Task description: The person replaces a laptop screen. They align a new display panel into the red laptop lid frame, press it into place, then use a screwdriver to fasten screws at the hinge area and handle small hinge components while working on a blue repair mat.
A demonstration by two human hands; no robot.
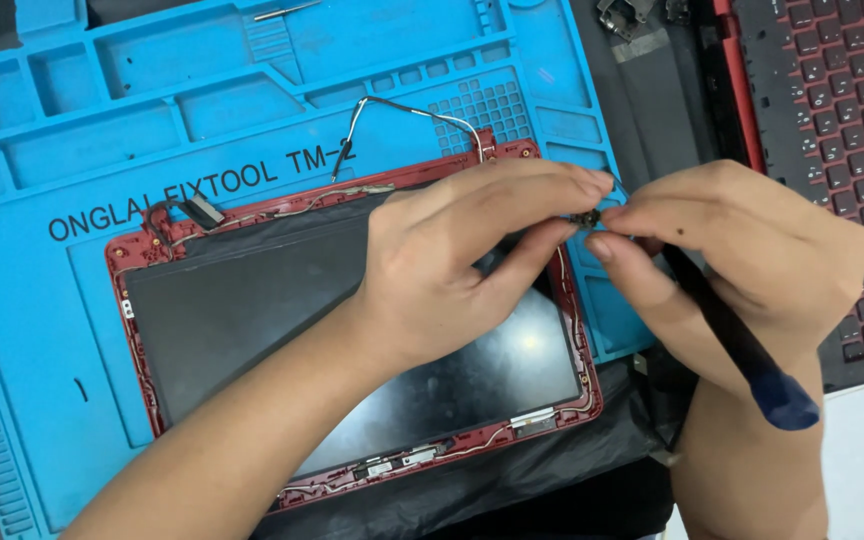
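Left hand (432,270) and right hand (742,250) met fingertip to fingertip over right edge of red laptop lid (352,330). Both grips pinched shut on small dark part (584,218). Right also held blue-tipped tool (742,350). Lid lay on blue repair mat (102,150); red keyboard (842,100) at right.

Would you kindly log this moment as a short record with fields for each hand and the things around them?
left hand: pinches a small dark part at its fingers
right hand: meets the same part, grips a black tool with a blue end
below: red laptop lid with dark screen panel
surface: blue repair mat
right edge: red-framed keyboard
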